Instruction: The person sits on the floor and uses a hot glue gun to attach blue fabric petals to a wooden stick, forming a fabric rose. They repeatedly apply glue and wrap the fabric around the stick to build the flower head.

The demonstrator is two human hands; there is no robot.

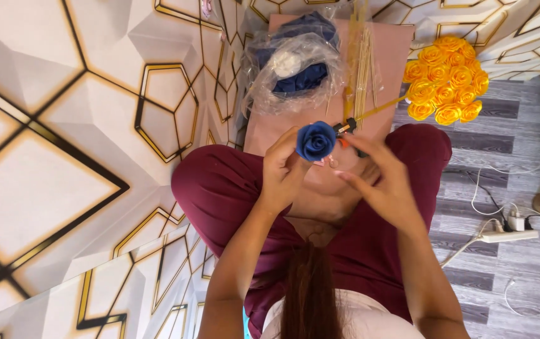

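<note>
The left hand [282, 166] pinches a blue rose [316, 140] at its fingertips. The right hand [386, 182] (fingers spread) hovers just beside it. Yellow roses [447, 78] lie well apart.

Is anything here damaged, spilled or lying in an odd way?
Nothing looks damaged or spilled. The left hand holds a neat blue rose; the right hand is beside it. Only the white cables by the power strip trail loosely across the floor.

Probably a home craft corner: grey plank floor [508, 132], hexagon-patterned wall [94, 125], power strip [507, 236], yellow paper roses [447, 78].
</note>
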